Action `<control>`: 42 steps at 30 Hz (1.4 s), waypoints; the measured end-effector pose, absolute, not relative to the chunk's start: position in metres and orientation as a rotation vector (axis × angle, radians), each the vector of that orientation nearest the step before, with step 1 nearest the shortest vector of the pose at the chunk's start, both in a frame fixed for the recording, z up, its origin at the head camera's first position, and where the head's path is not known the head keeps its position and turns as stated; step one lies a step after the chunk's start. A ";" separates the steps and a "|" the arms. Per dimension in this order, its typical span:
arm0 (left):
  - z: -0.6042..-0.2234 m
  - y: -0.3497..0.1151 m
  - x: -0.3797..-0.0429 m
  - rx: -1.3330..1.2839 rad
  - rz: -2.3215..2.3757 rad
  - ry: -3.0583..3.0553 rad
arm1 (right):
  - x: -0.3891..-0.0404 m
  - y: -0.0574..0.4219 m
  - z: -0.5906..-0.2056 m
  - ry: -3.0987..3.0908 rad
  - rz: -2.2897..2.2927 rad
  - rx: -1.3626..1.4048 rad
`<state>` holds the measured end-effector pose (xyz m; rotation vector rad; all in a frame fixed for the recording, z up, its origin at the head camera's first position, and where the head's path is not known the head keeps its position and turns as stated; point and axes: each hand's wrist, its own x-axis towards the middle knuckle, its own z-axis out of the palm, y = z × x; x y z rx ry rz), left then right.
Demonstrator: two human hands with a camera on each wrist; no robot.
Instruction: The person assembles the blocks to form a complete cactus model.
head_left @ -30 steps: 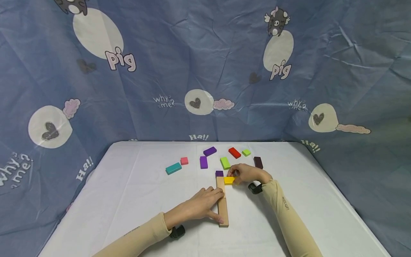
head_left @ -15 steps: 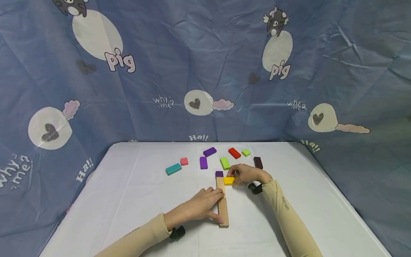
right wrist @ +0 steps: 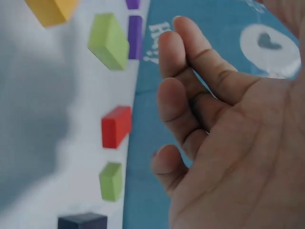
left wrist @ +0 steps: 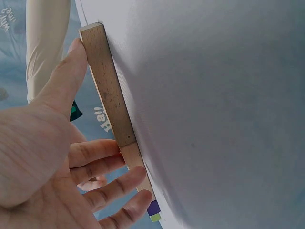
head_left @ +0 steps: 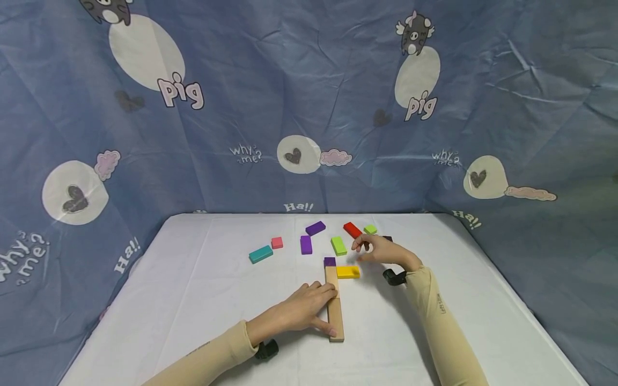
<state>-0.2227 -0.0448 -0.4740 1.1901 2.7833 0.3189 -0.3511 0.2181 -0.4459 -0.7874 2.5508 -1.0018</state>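
Observation:
Two plain wooden blocks (head_left: pixel 335 316) lie end to end in a line on the white table. My left hand (head_left: pixel 305 306) rests along their left side. In the left wrist view its thumb (left wrist: pixel 71 71) touches the near block by the end, and the fingers (left wrist: pixel 128 183) lie against the far one. A dark purple block (head_left: pixel 330 261) sits at the line's far end. A yellow block (head_left: pixel 348 272) lies crosswise, its left end by the far wooden block's right side. My right hand (head_left: pixel 383 251) hovers beyond the yellow block, holding nothing, its fingers loosely bent.
Behind lie a green block (head_left: pixel 338 246), a red block (head_left: pixel 352 230), a small green block (head_left: pixel 370 229) and two purple blocks (head_left: pixel 316 228). To the left are a teal block (head_left: pixel 261 254) and a small pink block (head_left: pixel 277 242). My right hand partly hides a dark block (right wrist: pixel 82 221).
My right hand has let go of the yellow block and moved up, back and right. The yellow block stays in place. My left hand has not moved.

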 end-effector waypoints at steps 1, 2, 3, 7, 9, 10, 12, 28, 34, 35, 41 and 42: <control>-0.474 -0.045 -0.223 1.188 0.319 2.783 | -0.352 0.221 -0.445 2.558 -1.027 -0.788; -0.474 -0.045 -0.223 1.185 0.320 2.783 | -0.353 0.225 -0.444 2.569 -1.048 -0.786; -0.473 -0.045 -0.222 1.183 0.322 2.782 | -0.354 0.229 -0.443 2.581 -1.064 -0.784; -0.473 -0.045 -0.221 1.184 0.332 2.779 | -0.357 0.243 -0.441 2.632 -1.121 -0.744; -0.473 -0.045 -0.221 1.180 0.342 2.772 | -0.358 0.250 -0.440 2.653 -1.152 -0.709; -0.474 -0.045 -0.221 1.177 0.347 2.768 | -0.359 0.254 -0.439 2.661 -1.167 -0.690; -0.474 -0.045 -0.222 1.169 0.356 2.761 | -0.360 0.261 -0.439 2.670 -1.196 -0.666; -0.475 -0.045 -0.222 1.165 0.336 2.766 | -0.363 0.294 -0.455 2.654 -1.326 -0.515; -0.475 -0.045 -0.223 1.173 0.332 2.766 | -0.365 0.303 -0.467 2.681 -1.325 -0.499; -0.475 -0.045 -0.223 1.176 0.328 2.768 | -0.367 0.305 -0.471 2.692 -1.319 -0.490; -0.475 -0.045 -0.223 1.184 0.323 2.773 | -0.374 0.312 -0.486 2.749 -1.242 -0.354; -0.475 -0.045 -0.223 1.182 0.327 2.772 | -0.375 0.312 -0.488 2.756 -1.219 -0.328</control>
